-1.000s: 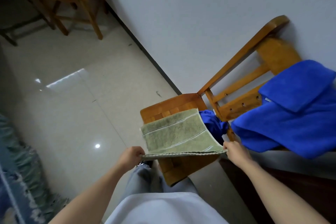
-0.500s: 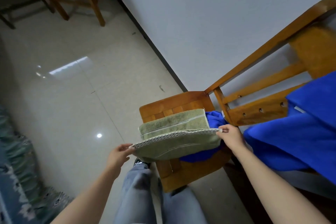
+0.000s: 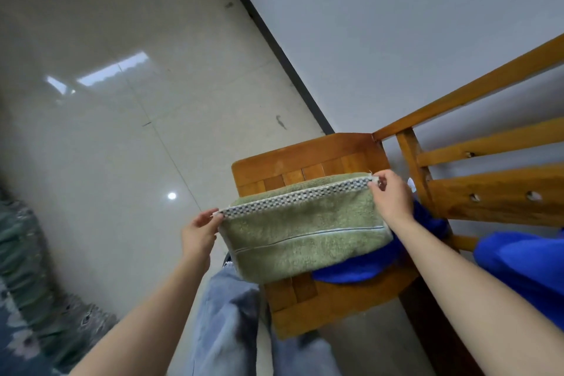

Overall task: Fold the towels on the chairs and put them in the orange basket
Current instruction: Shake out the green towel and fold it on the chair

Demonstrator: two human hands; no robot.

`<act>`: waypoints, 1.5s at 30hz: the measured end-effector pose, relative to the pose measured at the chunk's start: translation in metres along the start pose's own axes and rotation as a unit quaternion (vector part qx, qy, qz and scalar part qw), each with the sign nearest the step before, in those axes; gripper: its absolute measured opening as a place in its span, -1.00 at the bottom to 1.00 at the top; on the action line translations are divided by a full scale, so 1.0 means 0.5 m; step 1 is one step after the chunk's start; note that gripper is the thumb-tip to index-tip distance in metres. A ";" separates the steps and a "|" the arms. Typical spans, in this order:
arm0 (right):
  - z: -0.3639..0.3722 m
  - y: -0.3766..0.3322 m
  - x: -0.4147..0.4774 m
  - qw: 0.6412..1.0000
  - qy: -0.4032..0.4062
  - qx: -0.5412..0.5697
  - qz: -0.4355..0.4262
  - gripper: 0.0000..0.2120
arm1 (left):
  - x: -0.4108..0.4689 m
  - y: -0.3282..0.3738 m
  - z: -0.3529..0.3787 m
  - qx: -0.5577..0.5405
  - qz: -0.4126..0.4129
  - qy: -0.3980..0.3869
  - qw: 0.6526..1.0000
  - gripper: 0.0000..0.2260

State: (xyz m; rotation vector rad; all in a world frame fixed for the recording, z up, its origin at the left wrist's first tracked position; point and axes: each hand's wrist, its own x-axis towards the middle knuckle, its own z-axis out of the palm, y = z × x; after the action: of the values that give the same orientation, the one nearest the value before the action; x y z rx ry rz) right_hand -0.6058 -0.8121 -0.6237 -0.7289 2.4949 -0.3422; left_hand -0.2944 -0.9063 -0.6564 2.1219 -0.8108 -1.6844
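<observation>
Two of your bare hands hold one folded green terry towel [image 3: 305,238] over the seat of the orange-brown wooden chair [image 3: 308,159]. Your left hand [image 3: 198,232] pinches the towel's checkered hem at the corner farther from the chair's backrest, thumb and fingers closed on the fabric. Your right hand [image 3: 392,195] pinches the same hem at the corner beside the backrest, fingers likewise closed on the cloth. The hem runs taut between them, and the towel's body hangs down toward the chair's front edge. A crumpled bright blue cloth [image 3: 366,265] lies on the chair seat, partly under the towel. A second blue cloth [image 3: 525,262] lies beyond the backrest rails.
</observation>
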 end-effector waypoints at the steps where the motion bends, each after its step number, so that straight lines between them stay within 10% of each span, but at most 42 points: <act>1: 0.009 0.000 0.009 1.000 -0.003 -0.012 0.005 -0.79 | 0.009 0.000 0.004 0.004 -0.001 0.005 1.000 -0.80; 23: 0.084 -0.007 0.100 0.969 -0.047 -0.244 -0.001 -0.71 | 0.109 0.001 0.070 0.035 -0.017 0.040 0.998 -0.74; 36: 0.050 -0.003 0.127 0.983 -0.144 -0.026 0.114 -0.46 | 0.090 0.004 0.088 0.034 -0.128 -0.098 0.986 -0.68; 41: 0.061 0.008 0.120 0.982 -0.151 -0.053 0.102 -0.44 | 0.087 -0.003 0.078 0.057 -0.096 -0.058 0.992 -0.59; 45: 0.043 -0.018 0.079 0.994 -0.068 -0.082 0.037 -0.51 | 0.078 -0.014 0.073 0.286 0.087 0.038 0.953 -0.44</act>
State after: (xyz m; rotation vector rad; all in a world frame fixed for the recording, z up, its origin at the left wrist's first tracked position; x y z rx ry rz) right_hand -0.6189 -0.8438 -0.6544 -0.6979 2.4316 -0.0576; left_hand -0.3223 -0.9203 -0.7004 2.3549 -1.5626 -1.3778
